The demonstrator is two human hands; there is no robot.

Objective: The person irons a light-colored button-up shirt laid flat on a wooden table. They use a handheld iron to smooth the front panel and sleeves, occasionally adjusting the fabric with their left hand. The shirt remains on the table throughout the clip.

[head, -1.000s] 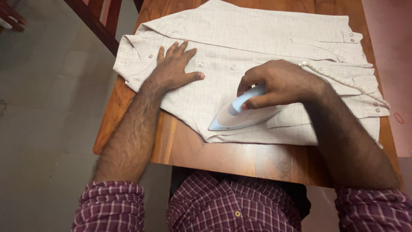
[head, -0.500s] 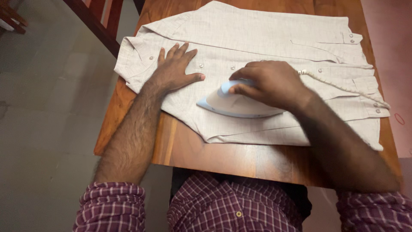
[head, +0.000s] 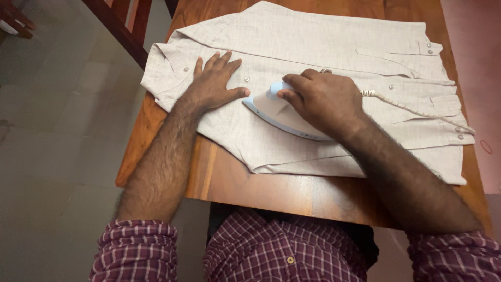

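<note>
1. A reddish-brown wooden bench carries one pale beige woven shirt, spread flat with its collar toward the left edge and its cuffed sleeve toward the right.
2. One dark wooden chair frame stands at the bench's upper left corner, over a grey tiled floor; nothing lies between either hand and the shirt.
3. One white and light blue electric iron rests soleplate-down on the shirt's front, near the button placket, in the middle of the cloth.
4. The iron's long axis runs slantwise, its pointed nose aimed left and slightly away from the person, toward the left hand's thumb, which lies just beside the nose.
5. The right hand has its grip closed over the iron's handle, fingers curled around it and hiding most of the iron's rear.
6. The left hand lies flat and open, fingers spread, pressing the shirt just below the collar; it holds nothing.
7. One braided whitish cord trails from behind the right hand across the shirt to the right edge; it probably joins the iron, though the hand hides that point.
8. About ten small round buttons show on the shirt.
</note>
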